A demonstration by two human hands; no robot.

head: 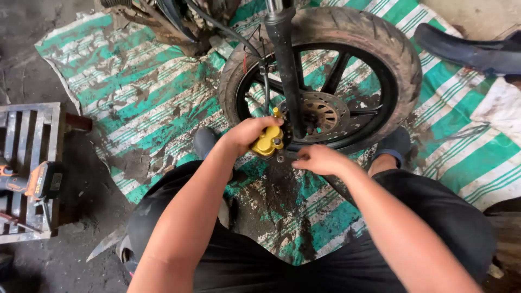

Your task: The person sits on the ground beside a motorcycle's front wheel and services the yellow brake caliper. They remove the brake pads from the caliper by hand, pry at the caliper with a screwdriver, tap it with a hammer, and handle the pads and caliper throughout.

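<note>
A motorcycle front wheel point(374, 49) with a black rim and a metal brake disc point(321, 113) stands on a green-and-white striped mat. A black fork leg point(286, 59) runs down in front of it. My left hand point(247, 133) grips a yellow brake caliper point(268, 141) at the bottom of the fork leg, next to the disc. My right hand point(320, 159) is just right of and below the caliper, fingers curled at its underside; whether it holds a small part is hidden.
The striped mat point(135, 92) is dirty and wrinkled. A metal rack point(30, 135) at the left carries an orange-and-black power tool point(32, 182). A black fender piece point(472, 51) lies at the upper right. My legs and dark shoes point(205, 142) frame the wheel.
</note>
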